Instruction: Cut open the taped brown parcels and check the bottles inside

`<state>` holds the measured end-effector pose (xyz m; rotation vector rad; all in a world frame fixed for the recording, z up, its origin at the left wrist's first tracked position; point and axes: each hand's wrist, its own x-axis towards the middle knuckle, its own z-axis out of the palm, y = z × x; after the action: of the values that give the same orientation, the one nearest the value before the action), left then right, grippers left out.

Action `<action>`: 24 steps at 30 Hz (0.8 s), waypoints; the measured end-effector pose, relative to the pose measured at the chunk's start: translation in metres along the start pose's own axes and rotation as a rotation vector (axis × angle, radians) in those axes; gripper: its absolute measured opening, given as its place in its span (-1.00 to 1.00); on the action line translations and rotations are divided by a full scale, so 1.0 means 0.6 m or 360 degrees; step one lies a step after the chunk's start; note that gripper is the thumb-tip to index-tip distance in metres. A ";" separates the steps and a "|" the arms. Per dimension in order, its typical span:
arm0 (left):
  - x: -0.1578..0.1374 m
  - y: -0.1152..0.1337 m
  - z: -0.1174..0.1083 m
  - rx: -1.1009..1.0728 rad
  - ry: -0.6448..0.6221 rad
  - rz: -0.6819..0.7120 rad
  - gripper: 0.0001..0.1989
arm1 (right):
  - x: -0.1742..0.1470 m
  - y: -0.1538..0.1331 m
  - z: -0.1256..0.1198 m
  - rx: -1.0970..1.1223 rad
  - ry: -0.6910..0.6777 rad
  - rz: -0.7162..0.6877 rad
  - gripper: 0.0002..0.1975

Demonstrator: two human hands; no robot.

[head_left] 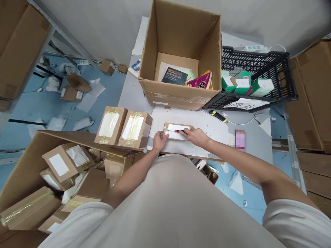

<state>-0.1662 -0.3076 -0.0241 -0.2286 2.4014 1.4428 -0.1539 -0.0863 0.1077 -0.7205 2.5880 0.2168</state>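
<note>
A small cardboard box (pixel 180 127) with a white label and clear tape at its left end lies on the white worktop in front of me. My left hand (pixel 160 140) grips its near left corner, thumb and fingers closed on the edge. In my right hand (pixel 197 136) is a slim red-and-black tool (pixel 179 131) with a thin pointed tip; whether it is a knife or a screwdriver I cannot tell. The tip lies over the taped left end of the box. My right fingers also rest against the box's right end.
Two taped boxes (pixel 136 130) stand left of my hands. Behind is a large open carton (pixel 178 94) with books, beside a black crate (pixel 261 58) of green-and-white packets. A yellow-and-black utility knife (pixel 218 116) lies right. A big carton (pixel 23 165) of parcels stands lower left.
</note>
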 end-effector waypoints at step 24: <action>-0.009 0.027 0.016 0.0245 -0.0019 -0.0120 -0.53 | -0.241 0.081 0.161 0.0501 0.0320 0.0806 -0.36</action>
<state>-0.1640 -0.2918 -0.0129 -0.2688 2.4520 1.2164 -0.0322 0.0459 0.0891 0.0339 2.8607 -0.1188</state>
